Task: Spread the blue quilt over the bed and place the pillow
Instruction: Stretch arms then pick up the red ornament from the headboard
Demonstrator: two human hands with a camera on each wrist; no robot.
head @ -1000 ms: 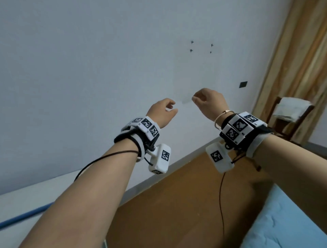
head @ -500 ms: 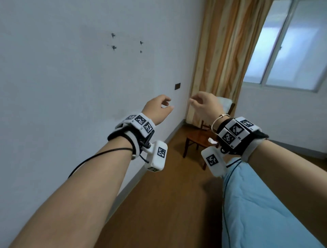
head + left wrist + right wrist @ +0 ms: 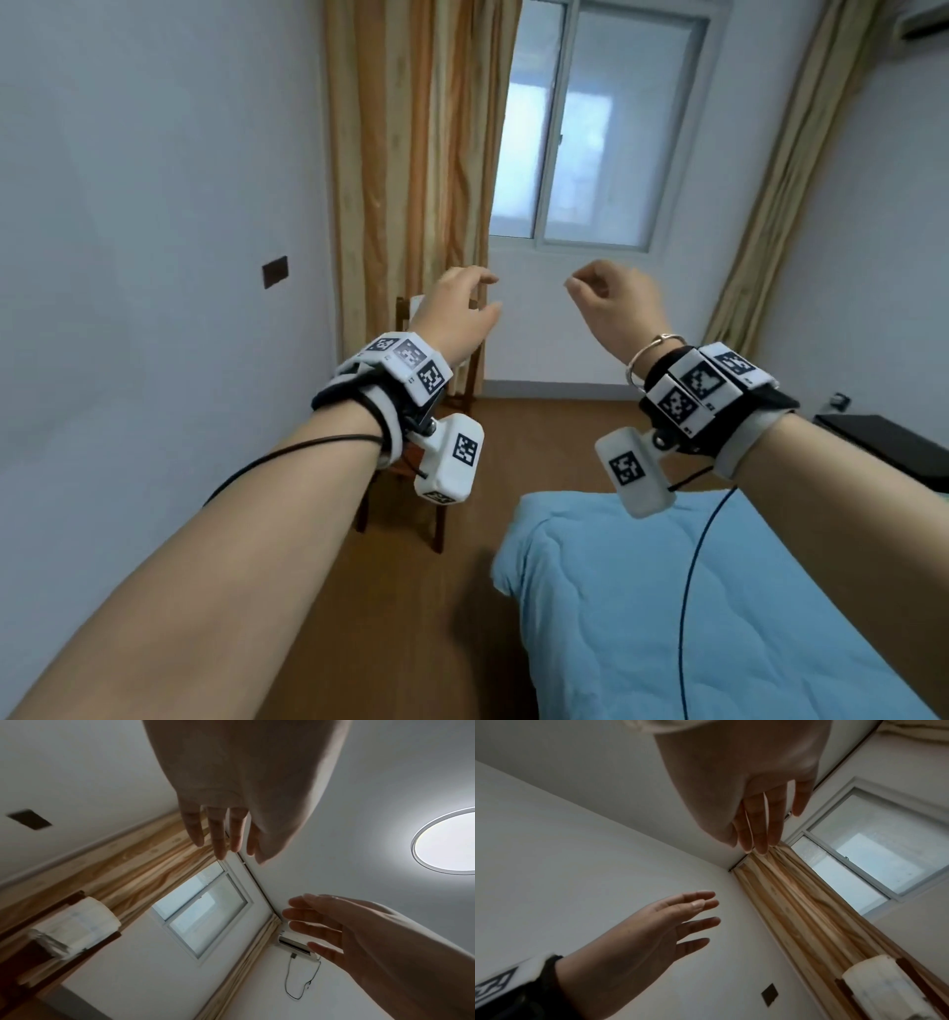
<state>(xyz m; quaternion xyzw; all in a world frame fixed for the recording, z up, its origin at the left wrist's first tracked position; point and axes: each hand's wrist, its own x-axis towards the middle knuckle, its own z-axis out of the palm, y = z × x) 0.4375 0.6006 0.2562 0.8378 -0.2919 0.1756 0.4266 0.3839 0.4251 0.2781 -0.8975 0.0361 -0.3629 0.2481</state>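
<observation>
The quilt is lying over the bed at lower right, the chair is standing left of it against the wall, before the window.

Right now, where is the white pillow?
In the head view the pillow sits on the wooden chair by the left curtain, mostly hidden behind the left hand. The quilt lies lower right.
</observation>
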